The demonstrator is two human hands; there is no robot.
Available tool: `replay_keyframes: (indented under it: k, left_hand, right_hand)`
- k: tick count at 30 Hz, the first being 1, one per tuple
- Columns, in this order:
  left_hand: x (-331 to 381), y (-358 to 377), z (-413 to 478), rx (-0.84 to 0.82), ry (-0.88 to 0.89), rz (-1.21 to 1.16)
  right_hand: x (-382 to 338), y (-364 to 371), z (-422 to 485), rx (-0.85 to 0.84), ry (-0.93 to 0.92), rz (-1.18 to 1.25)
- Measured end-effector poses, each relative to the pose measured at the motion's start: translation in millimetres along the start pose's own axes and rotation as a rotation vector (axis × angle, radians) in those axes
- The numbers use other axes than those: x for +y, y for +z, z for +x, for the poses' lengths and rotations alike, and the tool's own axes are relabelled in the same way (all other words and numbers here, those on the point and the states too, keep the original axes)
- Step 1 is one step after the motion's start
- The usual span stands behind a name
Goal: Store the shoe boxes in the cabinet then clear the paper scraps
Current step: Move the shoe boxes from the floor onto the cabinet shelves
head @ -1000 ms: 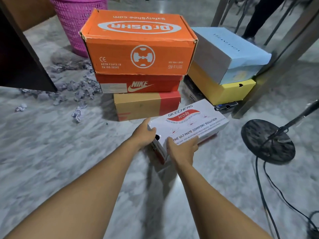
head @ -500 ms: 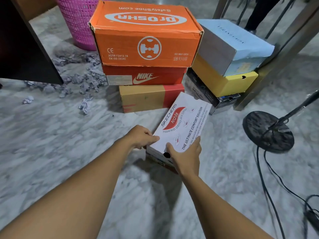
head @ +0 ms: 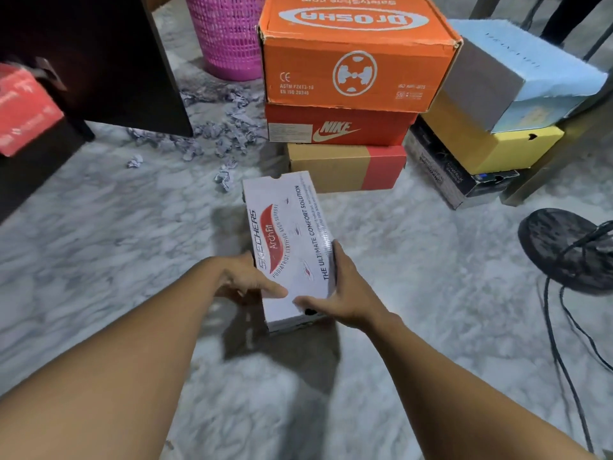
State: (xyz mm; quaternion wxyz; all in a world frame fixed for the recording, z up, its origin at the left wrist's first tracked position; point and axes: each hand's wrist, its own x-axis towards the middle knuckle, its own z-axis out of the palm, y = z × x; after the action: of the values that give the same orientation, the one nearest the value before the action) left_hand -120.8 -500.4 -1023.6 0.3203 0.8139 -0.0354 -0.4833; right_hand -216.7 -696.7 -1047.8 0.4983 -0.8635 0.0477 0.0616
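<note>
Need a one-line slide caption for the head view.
Both hands, left hand and right hand, hold a white Skechers box above the marble floor.

Glossy white cardboard box (head: pixel 288 247) (sheen along its right edge) at centre; polished marble floor (head: pixel 99 247); woven pink plastic basket (head: pixel 229 34) at top.

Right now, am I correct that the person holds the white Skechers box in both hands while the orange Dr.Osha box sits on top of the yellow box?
Not quite. The head view shows the orange Dr.Osha box sitting on the red Nike box, not the yellow box. The rest holds: the left hand and right hand both hold the white Skechers box.
</note>
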Motion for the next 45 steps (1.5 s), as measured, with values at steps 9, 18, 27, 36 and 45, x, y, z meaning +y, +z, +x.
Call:
replay_keyframes:
  k: [9, 18, 27, 36, 45]
  left_hand:
    - [-56.2, -5.7, -0.4, 0.241, 0.011, -0.419]
    - [-57.2, -3.6, -0.7, 0.248, 0.045, -0.511]
    - [-48.2, -17.7, -9.8, 0.346, 0.085, -0.450]
    - [-50.2, -60.2, -49.8, 0.408, 0.078, -0.595]
    - [-27.4, -160.5, -127.9, 0.568, 0.140, -0.635]
  right_hand:
    - [1.3, 21.0, 6.9, -0.050, -0.074, 0.051]
    - [12.3, 26.3, 4.7, 0.020, -0.045, 0.007]
    - [-3.2, 30.0, 28.4, 0.017, -0.046, 0.070]
    - [-54.2, 33.3, 70.3, -0.044, -0.180, 0.081]
    - [-169.1, 40.0, 136.7, -0.097, -0.398, 0.151]
